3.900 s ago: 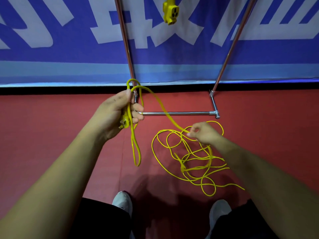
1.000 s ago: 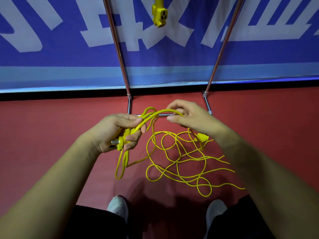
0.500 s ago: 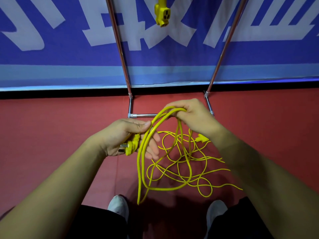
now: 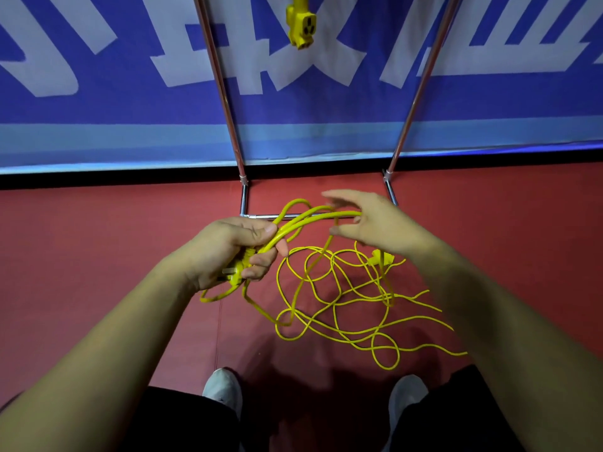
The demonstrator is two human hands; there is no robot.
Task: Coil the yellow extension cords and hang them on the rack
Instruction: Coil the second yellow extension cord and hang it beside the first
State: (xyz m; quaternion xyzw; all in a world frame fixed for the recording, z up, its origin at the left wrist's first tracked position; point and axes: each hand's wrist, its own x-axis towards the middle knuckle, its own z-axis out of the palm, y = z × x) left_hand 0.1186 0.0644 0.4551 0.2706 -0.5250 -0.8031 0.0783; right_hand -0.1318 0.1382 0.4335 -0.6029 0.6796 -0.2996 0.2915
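Observation:
A yellow extension cord [image 4: 339,308] lies in a loose tangle on the red floor between my feet and the rack. My left hand [image 4: 228,252] is shut on a few gathered loops and on the cord's plug [image 4: 233,274]. My right hand [image 4: 372,223] is to the right of it, fingers spread, with the cord running across the fingers. The cord's socket end [image 4: 380,257] lies on the floor under my right wrist. The metal rack [image 4: 225,93] stands in front of me against the wall. Another yellow socket [image 4: 301,22] hangs from above between its poles.
A blue and white banner [image 4: 98,93] covers the wall behind the rack. The rack's low crossbar [image 4: 261,216] runs along the floor just beyond my hands. My two white shoes [image 4: 223,391] stand at the near edge of the tangle.
My right hand has loosened and spread its fingers. The long loop that hung below my left hand is now shorter, gathered in that hand.

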